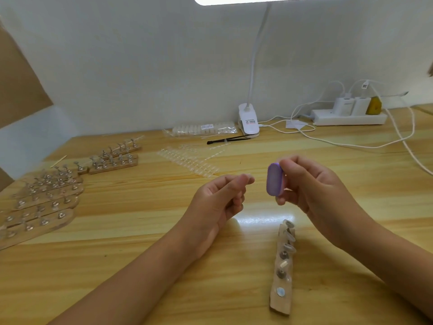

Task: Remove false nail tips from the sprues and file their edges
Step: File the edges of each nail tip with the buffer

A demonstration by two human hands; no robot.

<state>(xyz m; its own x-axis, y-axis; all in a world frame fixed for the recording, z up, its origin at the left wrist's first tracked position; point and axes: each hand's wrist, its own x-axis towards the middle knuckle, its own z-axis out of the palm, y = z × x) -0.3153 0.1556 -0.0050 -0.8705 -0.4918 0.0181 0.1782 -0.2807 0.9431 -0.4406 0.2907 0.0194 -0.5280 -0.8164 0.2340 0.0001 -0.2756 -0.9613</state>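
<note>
File [273,179], purple, stands above the tabletop [140,242], long axis near vertical, its broad face toward the left hand [220,200]. Right hand [314,193] fingers grip its far side. Left fingertips press together just beside it; contents too blurred to tell.

Above the tabletop [117,219], side by side: left hand [220,198] and right hand [314,188], with a buffer block [273,179] gripped in the right hand on the side toward the left hand. On the tabletop:

- **Near side of the right hand:** a holder strip [282,268].
- **Beyond the left hand:** nail tip sprues [189,160], then tweezers [228,139], a bag of tips [203,129] and a lamp clamp [248,121].
- **Far left of the left hand:** stacked holder strips [42,198].
- **Far behind the right hand:** a power strip [349,117].
</note>
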